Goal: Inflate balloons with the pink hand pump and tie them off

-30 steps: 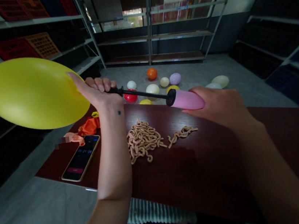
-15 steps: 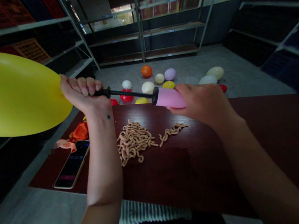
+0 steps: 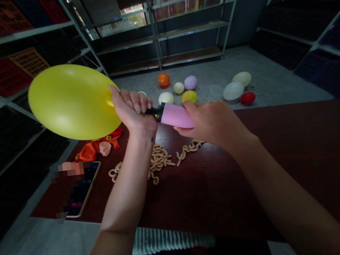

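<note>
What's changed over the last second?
The right hand has pushed the pump's pink part in toward the left hand, hiding the long black rod that showed between them. The left hand has shifted rightward over the tan strands. Same as before: both hands' hold on the pump, the yellow balloon at its end.
</note>
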A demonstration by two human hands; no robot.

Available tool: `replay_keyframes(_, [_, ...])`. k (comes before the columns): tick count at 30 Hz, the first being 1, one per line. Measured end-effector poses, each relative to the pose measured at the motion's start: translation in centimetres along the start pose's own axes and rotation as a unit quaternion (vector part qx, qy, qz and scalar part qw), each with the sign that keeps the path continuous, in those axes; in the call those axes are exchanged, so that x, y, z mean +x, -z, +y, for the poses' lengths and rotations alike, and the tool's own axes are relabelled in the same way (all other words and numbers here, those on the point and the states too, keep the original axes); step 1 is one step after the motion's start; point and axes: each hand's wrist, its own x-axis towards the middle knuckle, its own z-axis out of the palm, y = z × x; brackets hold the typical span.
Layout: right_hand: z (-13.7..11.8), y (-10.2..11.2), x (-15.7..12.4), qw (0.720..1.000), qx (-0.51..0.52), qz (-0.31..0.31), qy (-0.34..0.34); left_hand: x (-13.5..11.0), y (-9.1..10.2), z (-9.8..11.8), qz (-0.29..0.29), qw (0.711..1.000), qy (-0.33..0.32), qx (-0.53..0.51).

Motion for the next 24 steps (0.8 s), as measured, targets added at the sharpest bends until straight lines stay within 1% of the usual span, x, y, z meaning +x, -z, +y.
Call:
replay_keyframes(5, [-0.4,-0.2,0.2,0.999,0.038,0.024,0.005,0.5,-0.1,1.2,0.034,0.999,0.021,-0.009])
replay_keyframes(7, [-0.7,-0.2,0.3,0.998,0.053,0.027,-0.001,0.8,0.0,1.6,0.039,0.999,0.019,-0.009])
replay_keyframes(9, [-0.9,-0.2,0.4,0.997,0.070,0.019,-0.008,1.2,0.3,2.0,0.037,0.999,0.008,-0.005])
replay_keyframes(12, [-0.7,-0.1,0.5,0.996,0.086,-0.009,-0.016,2.2,1.2,2.7,0.039,0.999,-0.007,0.017])
replay_keyframes(16, [0.5,-0.2,0.5,0.995,0.093,-0.042,-0.016,3.7,2.6,3.9,0.052,0.997,-0.021,0.044])
replay_keyframes(18, [1.4,-0.1,0.4,0.993,0.099,-0.059,-0.027,4.2,2.9,4.5,0.059,0.996,-0.039,0.048])
replay_keyframes(21, [2.6,0.3,0.4,0.992,0.090,-0.078,-0.051,4.4,2.8,5.3,0.081,0.994,-0.065,0.037])
replay_keyframes(24, [3.5,0.6,0.3,0.992,0.071,-0.080,-0.062,4.3,2.5,6.1,0.103,0.991,-0.083,-0.008])
